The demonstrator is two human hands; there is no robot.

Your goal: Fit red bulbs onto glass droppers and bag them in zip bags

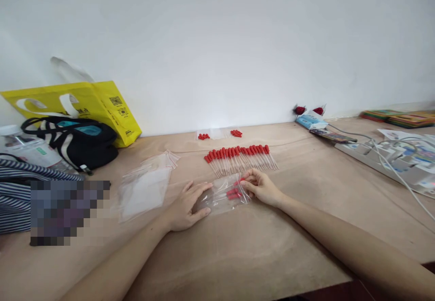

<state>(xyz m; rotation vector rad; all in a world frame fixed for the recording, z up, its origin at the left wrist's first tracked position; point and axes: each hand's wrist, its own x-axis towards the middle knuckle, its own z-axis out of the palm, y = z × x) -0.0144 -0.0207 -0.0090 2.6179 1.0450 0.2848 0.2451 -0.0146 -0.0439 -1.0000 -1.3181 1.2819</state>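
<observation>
A clear zip bag lies flat on the table between my hands, its mouth to the right. Inside it are a few glass droppers with red bulbs. My left hand rests on the bag's left end, thumb and fingers spread. At the mouth, my right hand is closed in a pinch by a red bulb; its fingertips partly hide that dropper. Just beyond the bag, a row of red-bulbed droppers lies side by side, bulbs pointing away from me.
Clear bags are fanned out left of my left hand. Filled bags with red bulbs lie by the wall. A yellow bag, black bag and bottle stand left. Right are a tissue pack and power strip with cables.
</observation>
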